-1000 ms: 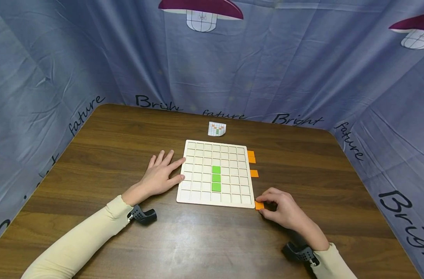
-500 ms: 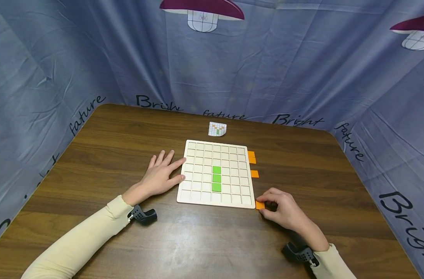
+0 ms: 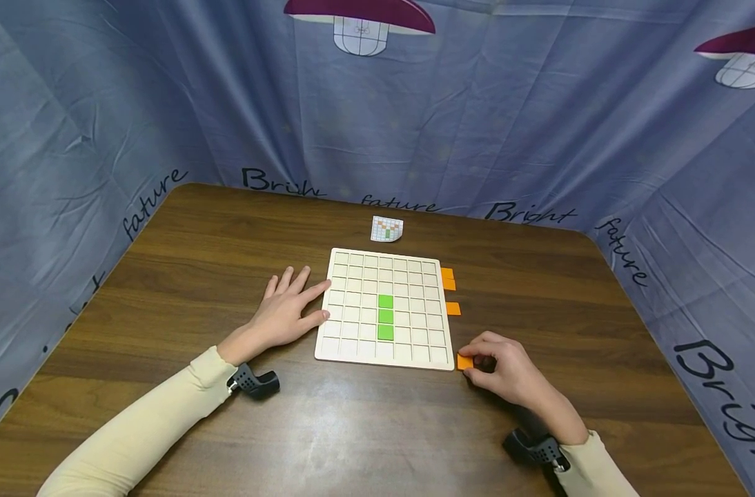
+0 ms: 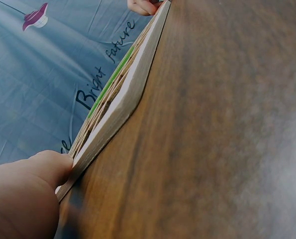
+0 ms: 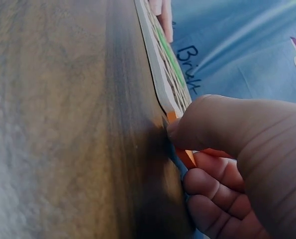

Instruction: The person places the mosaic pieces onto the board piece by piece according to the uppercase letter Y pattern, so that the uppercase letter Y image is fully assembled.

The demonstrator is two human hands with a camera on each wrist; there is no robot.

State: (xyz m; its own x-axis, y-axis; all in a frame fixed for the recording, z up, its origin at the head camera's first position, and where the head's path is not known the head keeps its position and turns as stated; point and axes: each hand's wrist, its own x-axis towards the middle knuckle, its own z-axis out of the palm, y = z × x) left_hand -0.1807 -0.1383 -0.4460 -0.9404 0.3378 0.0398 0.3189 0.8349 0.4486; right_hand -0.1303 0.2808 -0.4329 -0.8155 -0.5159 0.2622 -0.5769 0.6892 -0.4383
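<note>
A cream square grid board (image 3: 415, 353) lies on the table, with three green tiles (image 3: 386, 316) in one column of its cells. My left hand (image 3: 284, 314) rests spread to its left, index finger and thumb touching the board's edge. By the near right corner, my right hand (image 3: 502, 366) pinches an orange tile (image 3: 465, 362) between thumb and fingers. The right wrist view has that tile (image 5: 187, 158) standing out between the thumb and the curled fingers. Along the board's right side lie more orange tiles, two together (image 3: 448, 279) and one apart (image 3: 453, 308).
Behind the board, a small paper card (image 3: 386, 229) carries a printed grid with coloured squares. The brown wooden table (image 3: 241, 228) is bordered by blue printed curtains (image 3: 477, 103) at the back and sides. Black wrist cameras (image 3: 256, 384) sit on both wrists.
My right hand has shifted the orange tile slightly right, a little away from the board's corner. The left hand, board and other tiles stay where they were.
</note>
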